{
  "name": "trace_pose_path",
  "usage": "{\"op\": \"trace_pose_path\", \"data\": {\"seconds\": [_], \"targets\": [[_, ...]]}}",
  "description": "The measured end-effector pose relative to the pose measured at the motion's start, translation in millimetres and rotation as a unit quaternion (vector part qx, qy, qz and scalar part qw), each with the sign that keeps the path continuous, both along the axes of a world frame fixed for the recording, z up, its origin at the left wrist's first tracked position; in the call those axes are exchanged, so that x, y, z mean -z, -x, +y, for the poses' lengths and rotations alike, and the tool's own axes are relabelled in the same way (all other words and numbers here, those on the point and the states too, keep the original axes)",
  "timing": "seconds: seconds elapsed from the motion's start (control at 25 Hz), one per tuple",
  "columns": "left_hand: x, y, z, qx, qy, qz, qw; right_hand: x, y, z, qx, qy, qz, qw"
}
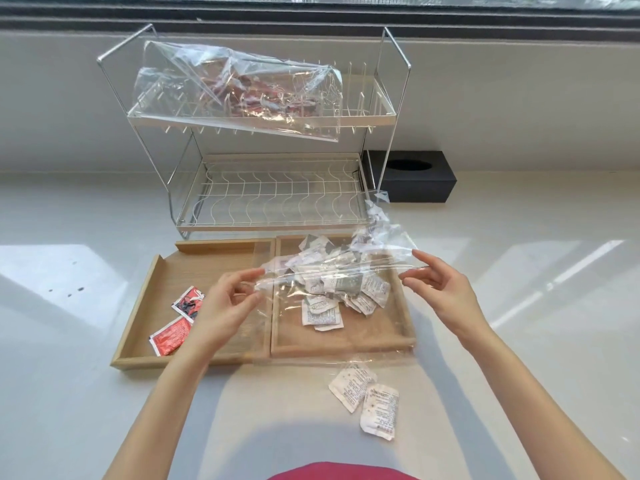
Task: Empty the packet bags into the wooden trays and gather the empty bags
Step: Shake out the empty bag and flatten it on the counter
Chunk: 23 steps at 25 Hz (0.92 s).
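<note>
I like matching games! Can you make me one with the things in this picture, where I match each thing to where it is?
Things:
1. red packets
2. pile of white packets
3. bag with red packets inside
4. two stray white packets

Places:
A. on the top shelf of the wire rack
B. on the counter, in front of the trays
C. in the left wooden tray
D. in the right wooden tray

Pairs: 1-C, 2-D, 3-A, 4-B
</note>
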State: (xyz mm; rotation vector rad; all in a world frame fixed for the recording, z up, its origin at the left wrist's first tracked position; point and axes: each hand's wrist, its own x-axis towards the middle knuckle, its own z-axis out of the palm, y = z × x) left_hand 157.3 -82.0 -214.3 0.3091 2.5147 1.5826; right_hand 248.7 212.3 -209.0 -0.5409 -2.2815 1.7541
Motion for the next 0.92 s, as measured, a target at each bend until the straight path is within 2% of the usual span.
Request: {"op": "trace_pose_path", "data": {"seconds": [0.12,0.24,0.32,0.44,0.56,0.68,0.84,0.92], "targets": [[-15,4,-1,-0.031,0.081,0.107,0.99,-11,2,4,0.018,-0.112,-0.002,0.994],[-32,8,-1,-0.041,0.075,0.155,0.984,-24,4,8,0.042,-0.189,0.037,0.98],[-43,10,2,-0.041,0.055,0.169,0.983,-37,5,11,0.047,-0.18,0.07,0.98],[-62,11,16,-0.008,-0.001,0.166,0.986,-55,5,15,0.068,-0.146,0.117,0.98],[-75,14,39,0.014,-0.104,0.143,0.984,-66,9,32,0.101,-0.117,0.175,0.972],[-79,12,71,0.007,-0.173,0.126,0.977,-77,12,58,0.111,-0.103,0.221,0.963],[-80,9,116,-0.024,-0.217,0.096,0.971,-82,16,102,0.118,-0.118,0.227,0.959],[-77,10,139,-0.028,-0.251,0.046,0.967,-80,17,129,0.121,-0.125,0.214,0.961]]}}
